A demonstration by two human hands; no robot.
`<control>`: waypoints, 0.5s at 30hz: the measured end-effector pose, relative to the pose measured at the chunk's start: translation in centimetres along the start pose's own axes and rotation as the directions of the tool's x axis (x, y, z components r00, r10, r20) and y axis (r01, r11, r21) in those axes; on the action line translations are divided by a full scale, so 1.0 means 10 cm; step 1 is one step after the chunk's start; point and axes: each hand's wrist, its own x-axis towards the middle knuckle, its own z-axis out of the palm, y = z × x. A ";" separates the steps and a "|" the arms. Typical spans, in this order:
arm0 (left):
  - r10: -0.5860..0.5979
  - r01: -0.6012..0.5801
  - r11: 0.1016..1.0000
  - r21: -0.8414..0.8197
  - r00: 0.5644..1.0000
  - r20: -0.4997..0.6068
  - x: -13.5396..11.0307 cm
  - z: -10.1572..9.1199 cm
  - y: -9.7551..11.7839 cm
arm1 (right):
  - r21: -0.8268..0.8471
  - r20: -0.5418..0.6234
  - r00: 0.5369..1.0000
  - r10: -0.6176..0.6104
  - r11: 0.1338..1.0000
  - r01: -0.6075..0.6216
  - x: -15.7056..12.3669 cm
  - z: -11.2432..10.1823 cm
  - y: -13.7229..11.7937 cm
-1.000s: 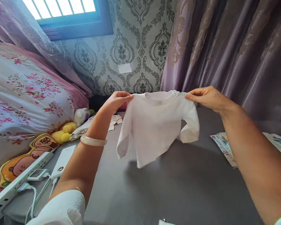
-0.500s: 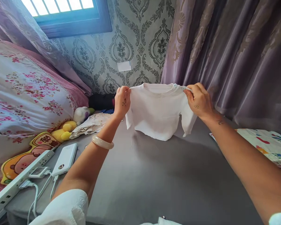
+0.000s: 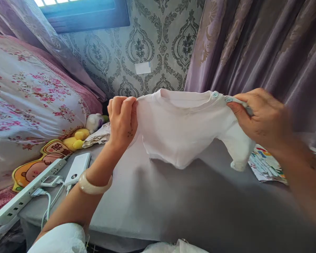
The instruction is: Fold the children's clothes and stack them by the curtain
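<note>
A small white long-sleeved baby shirt (image 3: 181, 126) hangs stretched between my hands above a grey sheet (image 3: 137, 203). My left hand (image 3: 122, 121) pinches one shoulder, and the sleeve on that side is partly hidden behind it. My right hand (image 3: 263, 116) grips the other shoulder beside two pale blue buttons (image 3: 215, 95). The neckline faces up, and the hem dangles close to the sheet. A pale bangle (image 3: 94, 184) circles my left wrist.
Left of my arm lie a white power strip (image 3: 28, 191), a white power bank (image 3: 77, 168) with cables, and a yellow cartoon cushion (image 3: 40, 163). Plush toys (image 3: 94, 122) and folded cloth (image 3: 98, 135) sit farther back. Folded patterned fabric (image 3: 267, 165) lies at the right.
Both hands have come nearer to me with the shirt and moved farther apart in view, so the shirt looks larger. The view has shifted slightly.
</note>
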 end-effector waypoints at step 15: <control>-0.128 0.084 0.990 0.114 0.870 0.476 -0.45 0.47 -0.23 | 0.213 0.541 0.817 0.201 0.907 -0.364 -0.26 0.69 0.02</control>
